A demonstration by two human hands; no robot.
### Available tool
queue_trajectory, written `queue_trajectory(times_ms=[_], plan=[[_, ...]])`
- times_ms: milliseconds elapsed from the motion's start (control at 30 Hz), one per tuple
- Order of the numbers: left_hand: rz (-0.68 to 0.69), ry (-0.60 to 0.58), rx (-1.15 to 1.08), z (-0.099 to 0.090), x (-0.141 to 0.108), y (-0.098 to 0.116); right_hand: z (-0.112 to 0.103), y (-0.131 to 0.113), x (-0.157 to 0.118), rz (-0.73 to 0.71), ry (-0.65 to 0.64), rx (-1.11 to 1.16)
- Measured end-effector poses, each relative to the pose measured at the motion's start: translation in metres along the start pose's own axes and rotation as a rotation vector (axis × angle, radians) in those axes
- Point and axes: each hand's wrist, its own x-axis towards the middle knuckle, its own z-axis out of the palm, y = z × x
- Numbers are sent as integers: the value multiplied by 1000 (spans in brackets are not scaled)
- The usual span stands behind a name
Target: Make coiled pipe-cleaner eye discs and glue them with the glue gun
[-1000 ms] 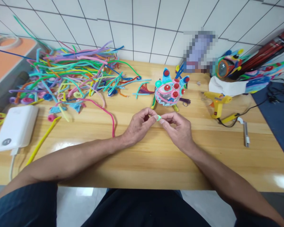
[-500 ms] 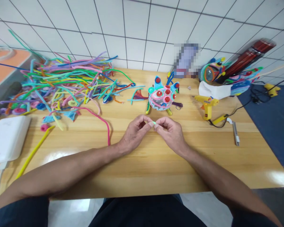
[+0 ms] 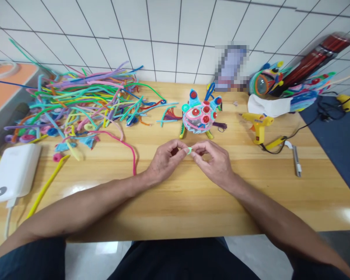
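Above the middle of the wooden table, a short light-green piece (image 3: 189, 150), seemingly pipe cleaner, sits between my fingertips. My left hand (image 3: 168, 158) pinches it with thumb and forefinger from one side. From the other side, my right hand (image 3: 214, 159) also closes thumb and fingers on it. Most of the piece is hidden by the fingers. Just beyond both hands stands a colourful animal figure (image 3: 198, 116) with red round pieces, blue ears and a fringe-like tuft at its side.
Tangled pipe cleaners (image 3: 87, 97) cover the back left, near a white power bank (image 3: 16, 171). At right lie a yellow glue gun (image 3: 258, 126), a utility knife (image 3: 296, 161) and a white-and-blue pack (image 3: 270, 105). A dark red flask (image 3: 315, 62) leans at the back right.
My hands stay together in nearly the same place. The fingertips have shifted slightly, and more of the green piece shows between them. The camera view has moved a little.
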Motion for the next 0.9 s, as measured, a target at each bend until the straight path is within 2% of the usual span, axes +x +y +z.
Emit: queue_trajectory(times_ms=[133,400,700,800,900], plan=[[-56,30,-86,2,0,1,1,-2,-1,-18,-1,-19],[-80,74,-203,3,0,1,5,-4,0,-46,24,4],[-133,86,-265,9,-5,-6,15,-4,-3,212,36,219],[-135,29,-271,7,-4,-4,11,-3,0,300,-19,295],[-125,-50,-248,3,-2,-1,6,-2,4,322,-95,331]])
